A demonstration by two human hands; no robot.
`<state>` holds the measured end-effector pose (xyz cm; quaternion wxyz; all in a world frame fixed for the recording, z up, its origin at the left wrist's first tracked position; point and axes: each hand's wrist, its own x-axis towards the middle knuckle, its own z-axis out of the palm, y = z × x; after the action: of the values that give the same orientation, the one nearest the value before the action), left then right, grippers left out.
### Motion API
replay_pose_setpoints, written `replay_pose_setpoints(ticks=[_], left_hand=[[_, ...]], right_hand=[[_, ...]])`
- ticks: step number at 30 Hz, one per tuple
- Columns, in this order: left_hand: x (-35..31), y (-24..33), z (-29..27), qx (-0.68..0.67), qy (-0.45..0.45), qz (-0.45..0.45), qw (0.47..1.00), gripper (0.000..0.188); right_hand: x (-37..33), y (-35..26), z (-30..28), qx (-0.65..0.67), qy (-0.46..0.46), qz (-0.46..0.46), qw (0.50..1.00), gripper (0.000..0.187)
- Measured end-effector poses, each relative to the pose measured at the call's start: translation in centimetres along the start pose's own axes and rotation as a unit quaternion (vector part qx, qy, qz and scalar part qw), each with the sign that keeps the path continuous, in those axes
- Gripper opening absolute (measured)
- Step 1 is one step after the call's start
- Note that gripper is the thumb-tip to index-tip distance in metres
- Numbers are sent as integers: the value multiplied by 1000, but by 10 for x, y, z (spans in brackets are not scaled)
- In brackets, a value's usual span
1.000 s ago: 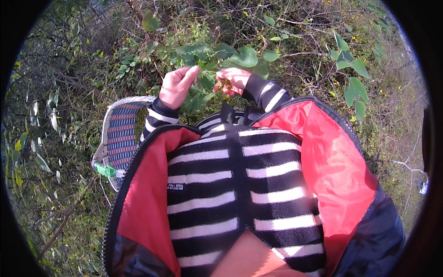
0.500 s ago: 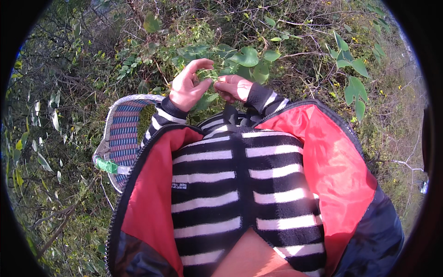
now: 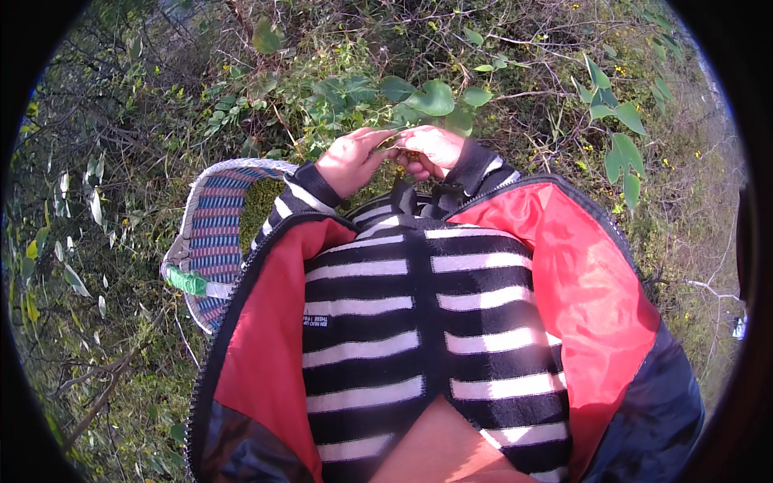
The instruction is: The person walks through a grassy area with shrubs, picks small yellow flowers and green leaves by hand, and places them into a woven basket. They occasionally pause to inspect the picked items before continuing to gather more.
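1 wide fisheye view looks down from the person's head, upright, with the sweater point(image 3: 362, 348) nearest at the lower middle, the left hand point(image 3: 348, 165) and right hand point(image 3: 436, 150) farther out, bushes point(image 3: 539, 56) beyond them and along both sides.

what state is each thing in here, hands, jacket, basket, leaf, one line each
left hand: fingers bent, tips close to the other hand's
right hand: curled, apparently around small yellowish bits
jacket: unzipped, spread open
basket: partly covered by jacket, seemingly holding yellow-green pieces
broad green leaf: sunlit, whole

Yellowish bits point(image 3: 413, 155) seemingly lie in the right hand point(image 3: 436, 150)
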<state>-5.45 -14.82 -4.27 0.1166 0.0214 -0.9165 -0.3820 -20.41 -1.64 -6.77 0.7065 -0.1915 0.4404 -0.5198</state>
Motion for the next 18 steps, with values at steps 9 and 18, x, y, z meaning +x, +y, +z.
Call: replay_pose_setpoints(ticks=[9, 18], left_hand=[[2, 1, -3, 75, -34, -19, 996, 13], [2, -2, 3, 16, 67, -8, 998, 14]], right_hand=[[0, -3, 12, -179, -44, 11, 983, 27], [-10, -3, 23, 132, -90, 73, 984, 24]])
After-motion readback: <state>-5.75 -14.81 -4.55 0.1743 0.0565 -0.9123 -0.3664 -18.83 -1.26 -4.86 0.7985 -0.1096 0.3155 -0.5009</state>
